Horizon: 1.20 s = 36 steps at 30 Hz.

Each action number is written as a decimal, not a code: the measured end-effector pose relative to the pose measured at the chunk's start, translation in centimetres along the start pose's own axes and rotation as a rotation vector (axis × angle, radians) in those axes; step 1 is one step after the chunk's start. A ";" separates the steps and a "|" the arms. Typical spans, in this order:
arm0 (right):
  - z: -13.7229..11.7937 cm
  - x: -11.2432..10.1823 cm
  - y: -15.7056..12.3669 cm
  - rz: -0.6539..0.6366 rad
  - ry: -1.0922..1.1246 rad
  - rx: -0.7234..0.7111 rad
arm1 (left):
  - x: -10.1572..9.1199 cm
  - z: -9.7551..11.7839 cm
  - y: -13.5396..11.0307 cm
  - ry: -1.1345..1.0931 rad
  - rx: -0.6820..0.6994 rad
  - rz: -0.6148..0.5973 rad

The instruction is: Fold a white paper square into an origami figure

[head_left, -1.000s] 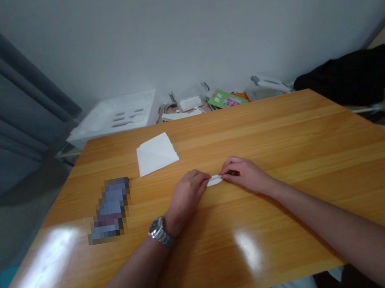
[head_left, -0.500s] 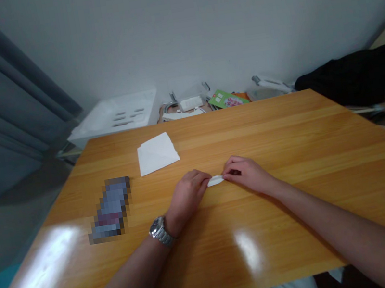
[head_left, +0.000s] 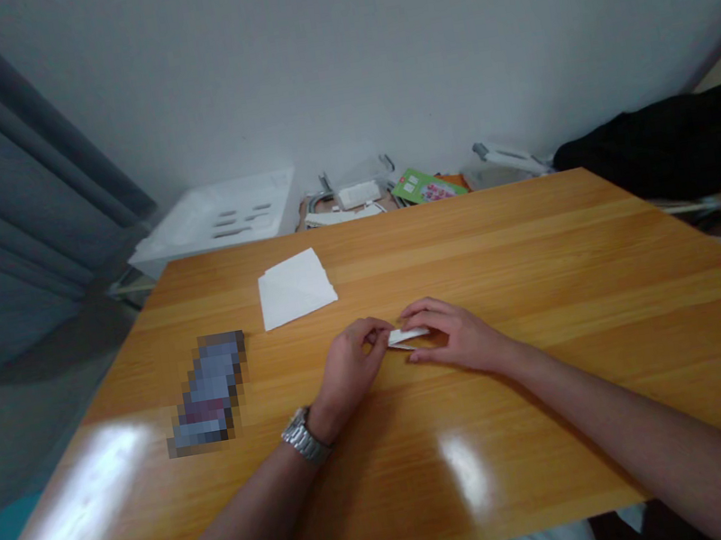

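Note:
A small folded piece of white paper lies on the wooden table between my two hands. My left hand, with a metal watch on the wrist, pinches the paper's left end with curled fingers. My right hand lies over the paper's right end, fingers pressed down on it. Most of the paper is hidden under the fingers.
A larger folded white sheet lies farther back on the left. A blurred dark oblong object sits at the left. Behind the table are a white tray, small items and a black cloth.
My right hand has turned and slid left over the small paper, fingers now flatter on it. My left hand has shifted slightly and still pinches the left end.

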State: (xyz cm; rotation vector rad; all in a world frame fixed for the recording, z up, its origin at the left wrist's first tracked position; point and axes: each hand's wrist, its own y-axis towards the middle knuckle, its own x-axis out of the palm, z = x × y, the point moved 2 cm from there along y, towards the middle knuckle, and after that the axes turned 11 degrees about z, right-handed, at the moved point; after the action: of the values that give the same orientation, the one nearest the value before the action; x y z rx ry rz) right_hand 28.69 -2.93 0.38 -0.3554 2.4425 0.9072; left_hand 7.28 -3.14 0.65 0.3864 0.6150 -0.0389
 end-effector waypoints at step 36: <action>0.3 0.3 0.7 0.068 -0.138 0.054 | 0.1 0.5 0.4 0.213 0.224 -0.048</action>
State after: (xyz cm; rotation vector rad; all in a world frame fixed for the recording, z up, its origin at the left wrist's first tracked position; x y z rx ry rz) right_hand 28.22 -2.24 0.39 -0.1853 2.3594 0.8619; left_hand 7.72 -2.90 1.06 0.5975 0.8333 -0.1143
